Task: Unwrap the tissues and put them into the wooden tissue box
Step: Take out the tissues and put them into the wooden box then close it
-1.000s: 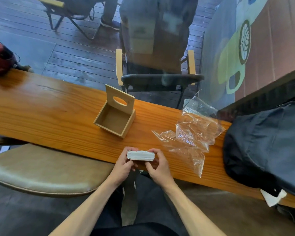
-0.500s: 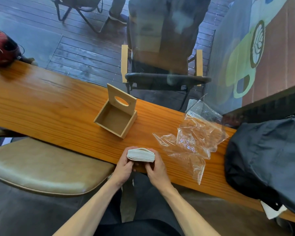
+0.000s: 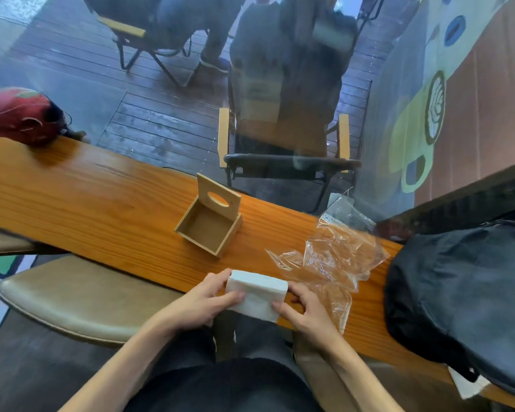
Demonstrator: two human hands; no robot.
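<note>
A white stack of tissues [image 3: 256, 294] sits at the near edge of the wooden counter [image 3: 101, 209], held from both sides. My left hand [image 3: 204, 301] grips its left end with fingers over the top, and my right hand [image 3: 302, 312] grips its right end. The wooden tissue box [image 3: 208, 226] stands open a little farther back, its lid with the oval slot tipped upright at the far side; the inside is bare. The clear plastic wrapper [image 3: 336, 257] lies crumpled on the counter to the right of my hands.
A black backpack [image 3: 458, 295] takes up the counter's right end, with a white paper scrap [image 3: 467, 385] under it. A red cap [image 3: 21, 115] lies at the far left. A padded stool [image 3: 81, 301] stands below left. Glass borders the counter's far edge.
The tissue stack has tilted so its broad top face shows, and my fingers now wrap over it. The camera view has shifted lower and closer.
</note>
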